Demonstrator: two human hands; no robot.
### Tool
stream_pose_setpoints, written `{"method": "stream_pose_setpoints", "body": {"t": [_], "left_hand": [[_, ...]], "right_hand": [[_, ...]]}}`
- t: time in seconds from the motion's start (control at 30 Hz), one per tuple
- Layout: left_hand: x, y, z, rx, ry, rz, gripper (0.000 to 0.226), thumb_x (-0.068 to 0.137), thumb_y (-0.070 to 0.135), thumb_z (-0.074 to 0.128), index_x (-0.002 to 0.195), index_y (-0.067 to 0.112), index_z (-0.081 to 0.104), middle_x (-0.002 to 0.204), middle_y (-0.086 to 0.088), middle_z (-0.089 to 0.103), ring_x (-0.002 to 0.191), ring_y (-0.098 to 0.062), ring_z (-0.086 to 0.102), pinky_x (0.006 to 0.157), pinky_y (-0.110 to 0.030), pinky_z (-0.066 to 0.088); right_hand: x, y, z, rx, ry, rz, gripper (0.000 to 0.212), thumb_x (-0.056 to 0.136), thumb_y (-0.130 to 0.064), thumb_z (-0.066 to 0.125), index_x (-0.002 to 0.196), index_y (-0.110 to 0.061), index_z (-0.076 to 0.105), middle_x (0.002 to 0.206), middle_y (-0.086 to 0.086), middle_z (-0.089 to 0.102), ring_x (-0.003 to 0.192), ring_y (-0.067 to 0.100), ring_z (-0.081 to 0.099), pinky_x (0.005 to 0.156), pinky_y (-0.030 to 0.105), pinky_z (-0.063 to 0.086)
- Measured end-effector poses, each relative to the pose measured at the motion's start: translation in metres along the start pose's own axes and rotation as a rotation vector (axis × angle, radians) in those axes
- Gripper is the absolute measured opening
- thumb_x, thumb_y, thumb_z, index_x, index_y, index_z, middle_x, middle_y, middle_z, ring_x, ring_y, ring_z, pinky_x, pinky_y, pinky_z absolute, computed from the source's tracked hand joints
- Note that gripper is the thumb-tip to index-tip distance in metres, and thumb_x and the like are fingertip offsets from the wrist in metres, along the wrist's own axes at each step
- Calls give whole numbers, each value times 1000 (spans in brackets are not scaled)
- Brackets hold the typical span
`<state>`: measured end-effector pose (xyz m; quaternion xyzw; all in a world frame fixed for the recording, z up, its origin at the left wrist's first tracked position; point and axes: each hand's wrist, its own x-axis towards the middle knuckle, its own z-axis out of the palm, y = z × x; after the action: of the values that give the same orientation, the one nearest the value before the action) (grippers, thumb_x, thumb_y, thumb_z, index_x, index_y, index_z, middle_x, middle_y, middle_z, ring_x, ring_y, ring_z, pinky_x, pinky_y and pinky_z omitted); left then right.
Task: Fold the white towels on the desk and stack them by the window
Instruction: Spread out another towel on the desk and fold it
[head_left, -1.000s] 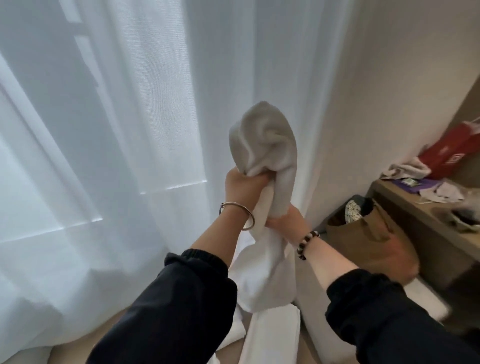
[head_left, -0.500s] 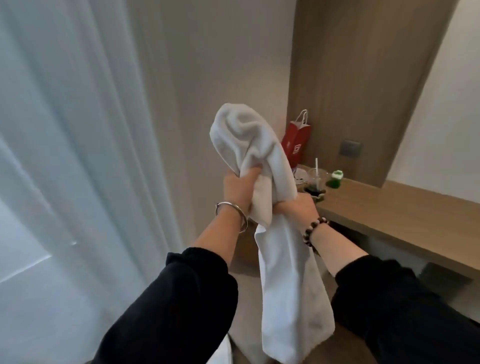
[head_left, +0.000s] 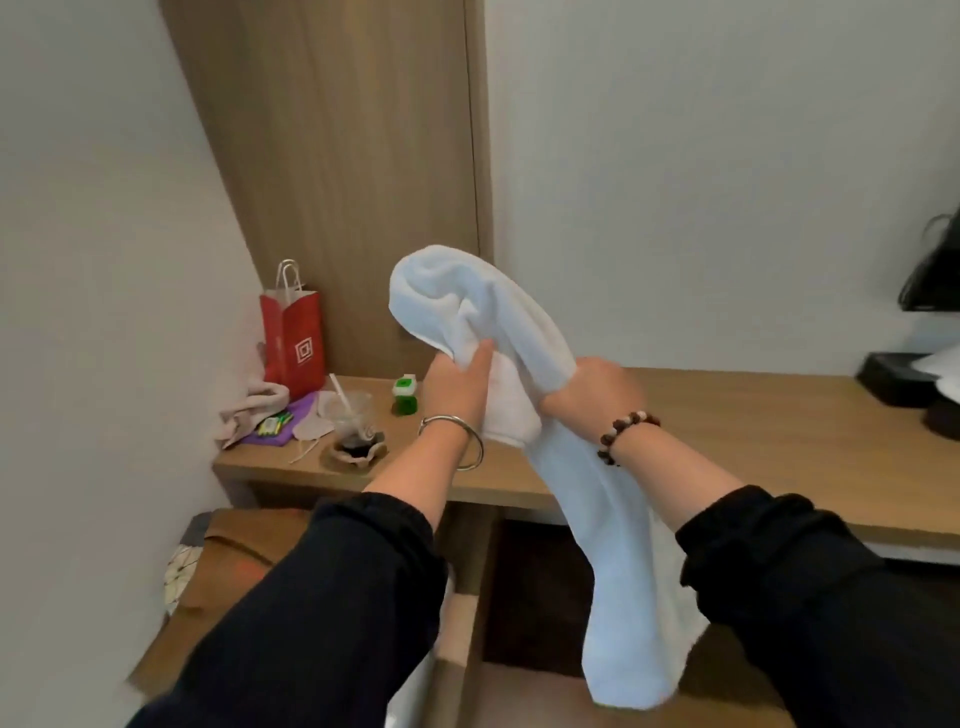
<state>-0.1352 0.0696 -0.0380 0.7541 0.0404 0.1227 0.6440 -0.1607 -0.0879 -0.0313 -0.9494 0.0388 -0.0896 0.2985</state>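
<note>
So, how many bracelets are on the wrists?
2: a silver bangle on the left wrist, a beaded bracelet on the right wrist. The sleeves may hide more.

A hotel-like room — built-in wooden desk (head_left: 727, 410), panelled wall (head_left: 353, 156), red shopping bag (head_left: 293, 340).

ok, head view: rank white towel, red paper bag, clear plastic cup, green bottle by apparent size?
1. white towel, held nearest the camera, so its lead is inflated
2. red paper bag
3. clear plastic cup
4. green bottle, only slightly smaller than the cup
</note>
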Motion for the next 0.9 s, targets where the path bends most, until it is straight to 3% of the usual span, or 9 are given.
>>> {"method": "stream_pose_setpoints", "body": {"t": [0.1, 0.2, 0.33, 0.4, 0.47, 0.5, 0.57, 0.7, 0.9], "left_hand": [[30, -11, 41, 20, -33, -4, 27, 83, 50, 62, 81, 24, 56, 80, 10, 60, 76, -10, 58, 59, -24, 40], [67, -22, 80, 67, -73, -14, 34, 81, 54, 62, 75, 21, 54, 75, 9, 59, 69, -8, 55, 51, -23, 35], [142, -52, 120, 196, -230, -96, 47, 81, 58, 59, 88, 11, 58, 86, 0, 60, 83, -23, 58, 64, -28, 41], [183, -82, 131, 276, -332, -217, 40, 83, 50, 62, 90, 12, 55, 95, -5, 59, 85, -25, 56, 72, -30, 44], [220, -117, 139, 351, -389, -338, 33, 85, 39, 62, 95, 9, 56, 104, -7, 59, 85, -25, 55, 72, -30, 47], [234, -134, 141, 413, -408, -376, 35, 87, 34, 60, 108, 6, 56, 108, -6, 56, 87, -24, 53, 69, -28, 45], [260, -163, 146, 615, -497, -396, 44, 92, 29, 53, 128, 5, 48, 115, -5, 53, 97, -25, 52, 73, -26, 42], [293, -209, 173, 908, -631, -302, 59, 91, 23, 49, 145, 10, 29, 144, -13, 38, 127, -32, 42, 103, -40, 39], [281, -239, 254, 1031, -880, -111, 65, 92, 30, 49, 150, 21, 19, 150, -9, 29, 134, -32, 34, 106, -40, 35]], "right_hand": [[41, 26, -28, -372, 169, -43, 9, 77, -25, 55, 77, -16, 52, 68, 0, 51, 64, 28, 53, 53, 26, 33], [92, 44, -48, -618, 363, -186, 14, 77, -16, 56, 89, -12, 60, 85, 8, 62, 78, 33, 60, 58, 29, 33], [178, 68, -50, -811, 454, -406, 16, 71, -2, 55, 86, -5, 60, 88, 13, 58, 82, 33, 54, 55, 33, 28], [224, 88, -34, -934, 260, -455, 34, 76, -5, 53, 110, -10, 58, 105, 12, 54, 98, 31, 49, 68, 35, 33], [261, 116, -4, -972, -35, -353, 63, 85, -16, 53, 144, -20, 31, 138, 12, 38, 124, 30, 37, 94, 39, 34], [273, 131, 13, -949, -155, -264, 72, 88, -22, 54, 150, -22, 16, 148, 12, 27, 134, 30, 28, 104, 41, 30], [290, 164, 47, -874, -265, -129, 79, 90, -31, 55, 151, -21, 6, 155, 10, 17, 141, 28, 19, 112, 43, 22], [297, 229, 95, -789, -381, 18, 71, 94, -34, 46, 151, -17, 7, 157, 10, 13, 144, 27, 14, 116, 44, 16], [296, 300, 114, -721, -520, 180, 69, 95, -32, 45, 152, -18, 8, 159, 8, 9, 145, 25, 12, 116, 44, 14]]}}
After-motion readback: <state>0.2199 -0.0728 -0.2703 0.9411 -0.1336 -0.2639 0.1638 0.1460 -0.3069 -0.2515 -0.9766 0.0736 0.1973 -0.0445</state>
